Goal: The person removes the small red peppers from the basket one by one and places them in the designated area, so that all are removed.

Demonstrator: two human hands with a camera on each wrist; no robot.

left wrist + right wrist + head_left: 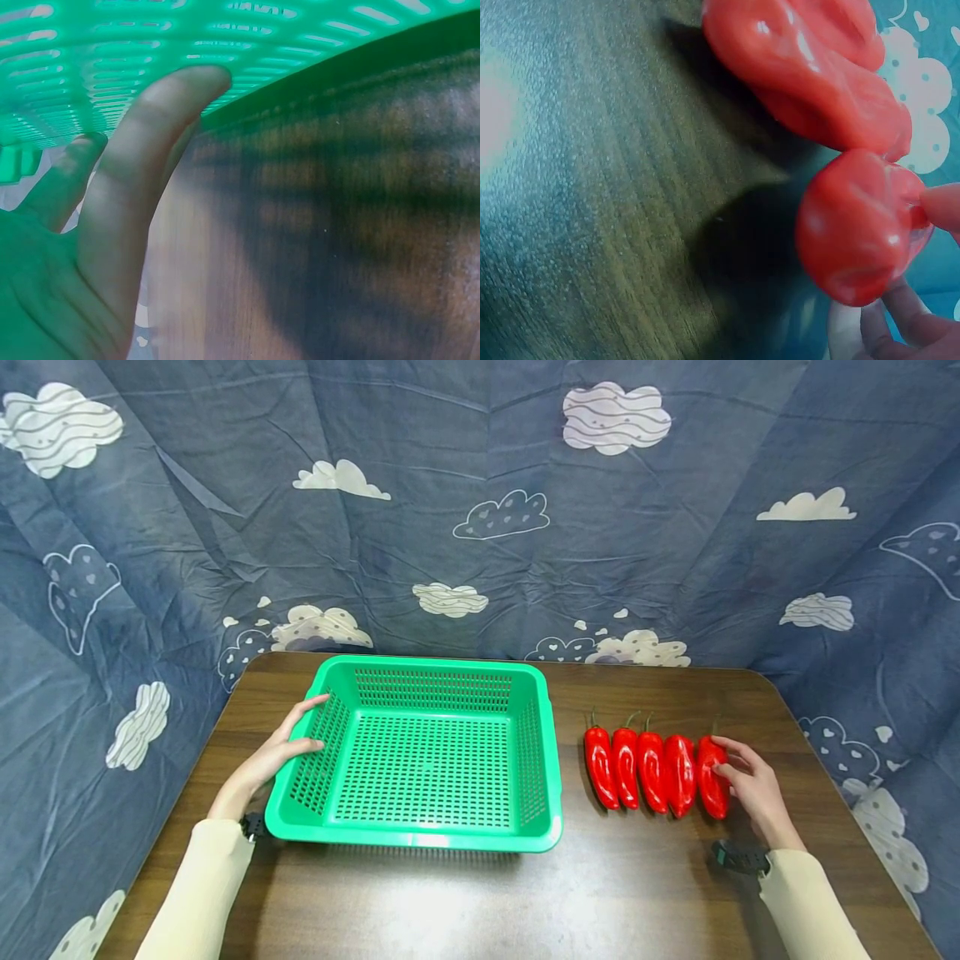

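A green plastic basket (420, 840) with slotted walls stands on the left half of the table. My left hand (266, 760) grips its left side, the thumb and a finger over the rim. In the left wrist view other fingers (124, 172) lie against the outside of the slotted wall. To the right, several glossy red peppers with green stems stand in a row, such as this red pepper (601, 768) at the left end. My right hand (757, 785) pinches the rightmost red pepper (711, 777) between thumb and fingers. In the right wrist view that pepper casts a dark shadow beside it.
The brown wooden table (480, 910) has rounded far corners. A dark blue curtain (420, 510) with white clouds hangs behind it and along both sides. Between basket and peppers runs a narrow strip of tabletop.
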